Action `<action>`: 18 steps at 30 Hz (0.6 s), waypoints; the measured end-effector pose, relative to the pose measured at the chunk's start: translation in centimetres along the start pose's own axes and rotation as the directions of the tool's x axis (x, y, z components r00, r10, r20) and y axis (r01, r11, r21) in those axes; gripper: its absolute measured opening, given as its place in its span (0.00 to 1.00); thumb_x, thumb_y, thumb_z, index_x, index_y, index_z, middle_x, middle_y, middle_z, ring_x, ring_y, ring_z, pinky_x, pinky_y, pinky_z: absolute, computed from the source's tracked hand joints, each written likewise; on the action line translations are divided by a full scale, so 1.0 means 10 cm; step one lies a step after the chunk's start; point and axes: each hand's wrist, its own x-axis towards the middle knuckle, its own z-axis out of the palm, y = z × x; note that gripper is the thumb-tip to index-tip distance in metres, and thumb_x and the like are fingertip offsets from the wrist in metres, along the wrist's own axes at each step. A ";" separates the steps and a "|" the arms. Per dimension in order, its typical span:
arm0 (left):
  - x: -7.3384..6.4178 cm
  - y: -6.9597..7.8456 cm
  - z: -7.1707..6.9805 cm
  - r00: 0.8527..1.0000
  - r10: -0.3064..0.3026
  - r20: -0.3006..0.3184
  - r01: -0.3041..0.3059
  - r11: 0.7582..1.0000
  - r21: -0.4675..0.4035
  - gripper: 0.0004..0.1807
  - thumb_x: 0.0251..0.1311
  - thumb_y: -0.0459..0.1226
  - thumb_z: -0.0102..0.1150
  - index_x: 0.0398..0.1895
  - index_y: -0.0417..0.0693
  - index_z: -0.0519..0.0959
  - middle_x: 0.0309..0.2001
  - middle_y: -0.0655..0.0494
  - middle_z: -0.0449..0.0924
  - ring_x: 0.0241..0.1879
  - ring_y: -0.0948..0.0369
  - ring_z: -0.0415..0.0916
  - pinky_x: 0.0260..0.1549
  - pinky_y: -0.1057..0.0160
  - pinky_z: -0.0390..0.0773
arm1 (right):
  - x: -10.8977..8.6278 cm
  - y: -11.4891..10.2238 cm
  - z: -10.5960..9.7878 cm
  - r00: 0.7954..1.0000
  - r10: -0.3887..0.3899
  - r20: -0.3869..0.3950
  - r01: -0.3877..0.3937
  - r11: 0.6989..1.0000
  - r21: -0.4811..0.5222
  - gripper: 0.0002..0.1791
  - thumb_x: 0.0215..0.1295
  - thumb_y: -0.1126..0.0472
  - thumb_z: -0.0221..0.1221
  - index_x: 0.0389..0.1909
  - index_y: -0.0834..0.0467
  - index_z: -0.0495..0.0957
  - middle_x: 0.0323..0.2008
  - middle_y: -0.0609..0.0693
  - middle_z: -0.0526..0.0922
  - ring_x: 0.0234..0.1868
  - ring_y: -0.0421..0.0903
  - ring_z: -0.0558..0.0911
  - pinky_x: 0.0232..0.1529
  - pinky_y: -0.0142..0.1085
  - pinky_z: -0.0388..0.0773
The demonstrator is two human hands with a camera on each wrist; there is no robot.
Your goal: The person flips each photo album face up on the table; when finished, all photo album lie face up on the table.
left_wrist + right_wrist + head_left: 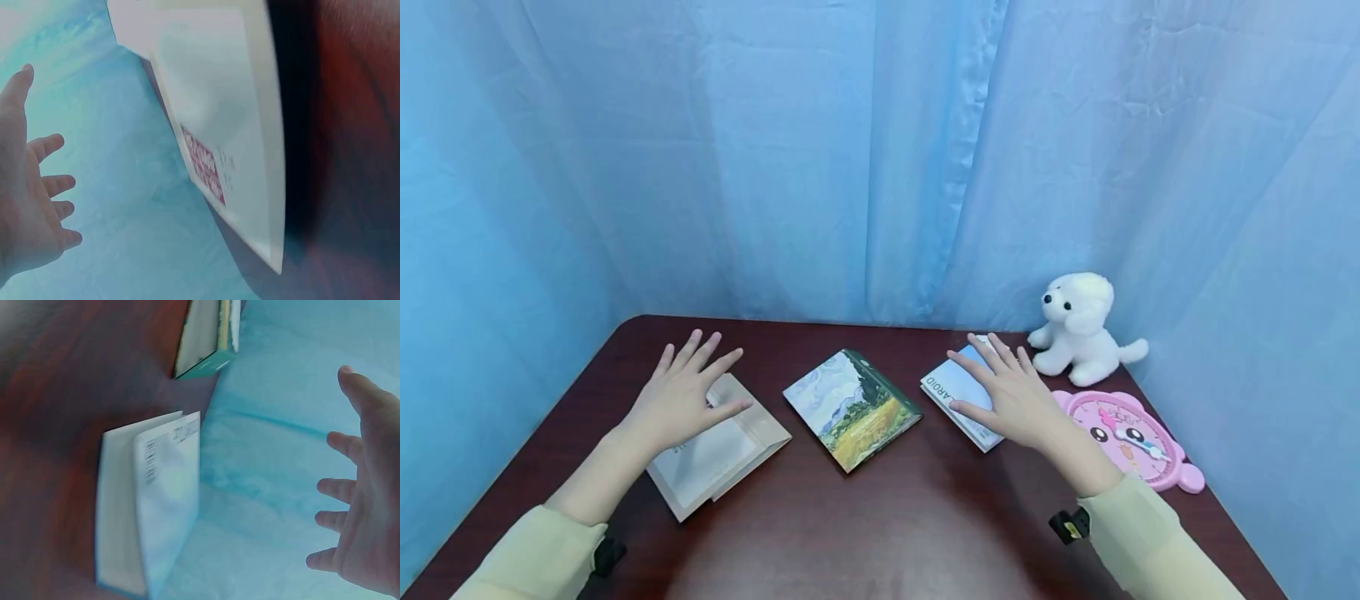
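My left hand (pixel 679 400) hovers with fingers spread over a pale beige paper bag or folder (pixel 711 462) on the left of the table; in the left wrist view a red printed block shows on its face. My right hand (pixel 1018 396) is likewise spread, above a white-and-blue book (pixel 958 387) whose cover reads "AROID" in part. Between the hands lies a book with a painted landscape cover (pixel 853 408). Neither hand holds anything. In the right wrist view, the white-and-blue book (pixel 169 494) shows its page edges and a barcode.
A white plush dog (pixel 1082 329) sits at the table's back right corner. In front of it lies a pink toy clock (pixel 1127 437) with a cartoon face, near the right edge. Blue curtains (pixel 790 167) enclose the dark wooden table (pixel 865 533) at the back and sides.
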 end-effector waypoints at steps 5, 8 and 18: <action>0.08 -0.13 -0.06 1.000 -0.004 0.007 0.004 1.000 0.006 0.46 0.56 0.67 0.49 0.72 0.52 0.58 0.73 0.39 0.48 0.73 0.43 0.36 0.66 0.37 0.39 | 0.20 -0.18 -0.10 0.997 -0.071 -0.014 0.070 0.997 -0.018 0.40 0.61 0.31 0.50 0.71 0.40 0.57 0.73 0.53 0.52 0.74 0.58 0.48 0.66 0.63 0.46; 0.12 -0.21 -0.07 1.000 -0.009 0.013 0.009 1.000 0.003 0.46 0.56 0.66 0.50 0.72 0.51 0.58 0.73 0.39 0.48 0.73 0.43 0.36 0.67 0.38 0.38 | 0.32 -0.32 -0.13 0.994 -0.113 -0.011 0.113 0.994 -0.014 0.39 0.62 0.31 0.49 0.72 0.40 0.56 0.74 0.52 0.51 0.74 0.57 0.47 0.66 0.63 0.47; 0.19 -0.47 0.10 0.998 -0.054 0.013 0.054 0.998 -0.028 0.46 0.57 0.64 0.52 0.71 0.46 0.59 0.72 0.37 0.49 0.73 0.42 0.38 0.67 0.39 0.39 | 0.64 -0.84 -0.08 0.967 -0.246 0.057 0.243 0.968 0.063 0.39 0.64 0.31 0.46 0.73 0.40 0.52 0.75 0.50 0.46 0.75 0.52 0.41 0.70 0.55 0.46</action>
